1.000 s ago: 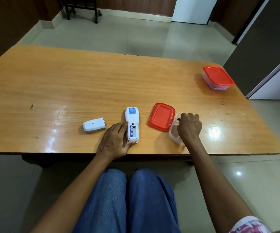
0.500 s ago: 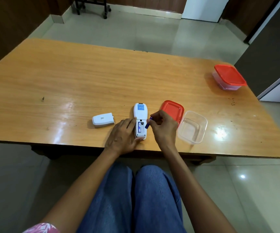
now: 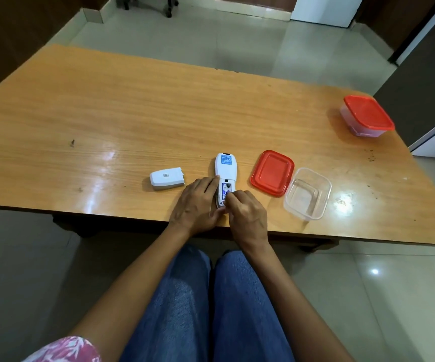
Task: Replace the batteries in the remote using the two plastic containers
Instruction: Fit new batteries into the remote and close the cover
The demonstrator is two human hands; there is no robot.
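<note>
Head view, one frame. I am watching remotely, looking down over the person's lap.

- Remote [image 3: 226,169]: white, lying back-side up near the front edge of the tabletop [image 3: 132,113], long axis pointing away from the person. A blue label sits on the far half. The battery compartment on the near half is uncovered.
- Back cover [image 3: 167,178]: white, lying flat to the left of the remote and apart from it.
- Left hand [image 3: 196,203]: holds the remote. The fingers lie along its left edge and the thumb hooks round its near end.
- Right hand [image 3: 247,214]: fingers curled, with the tips of thumb and forefinger pinching a blue-and-white battery [image 3: 225,192] in the open compartment. I cannot tell whether the battery is fully seated, because the fingertips cover part of it.
- Loose red lid [image 3: 272,172]: lying inner side up, just right of the remote.
- Open clear container [image 3: 326,186]: just beside the loose red lid on its right, near corner close to the tabletop's front edge. I see nothing inside it.
- Closed container [image 3: 367,116]: clear, with a red lid on, at the far right of the tabletop, well apart from the rest. I cannot make out its contents.
- Also in view: blue jeans [image 3: 206,309] and a pink patterned sleeve [image 3: 67,348] at the lower left.
</note>
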